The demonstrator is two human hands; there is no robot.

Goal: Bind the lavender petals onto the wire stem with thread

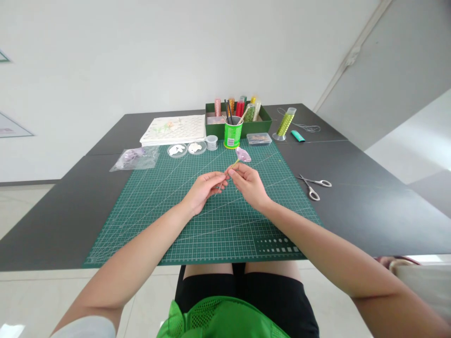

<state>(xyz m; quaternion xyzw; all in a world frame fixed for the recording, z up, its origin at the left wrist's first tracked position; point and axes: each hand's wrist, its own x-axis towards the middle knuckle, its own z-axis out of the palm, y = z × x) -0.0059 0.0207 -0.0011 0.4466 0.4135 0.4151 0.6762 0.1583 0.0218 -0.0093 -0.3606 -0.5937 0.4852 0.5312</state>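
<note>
Between my two hands is a small artificial flower (243,154) with pale pink-purple petals and a thin yellow-green stem, tilted up to the right. My left hand (207,186) pinches the lower part of the stem, where thin wire ends stick out below the fingers. Just above, my right hand (248,184) pinches the stem between thumb and forefinger, close to the left fingertips. Both hands are over the green cutting mat (225,234). The fingers hide part of the stem.
Scissors (313,186) lie at right, near a teal-wrapped piece (298,136) and a green thread spool (286,123). Behind stand a green can (233,134) of sticks and a box (253,127) of spools. Left are white dishes (177,150), a plastic bag (136,158) and a white board (172,129).
</note>
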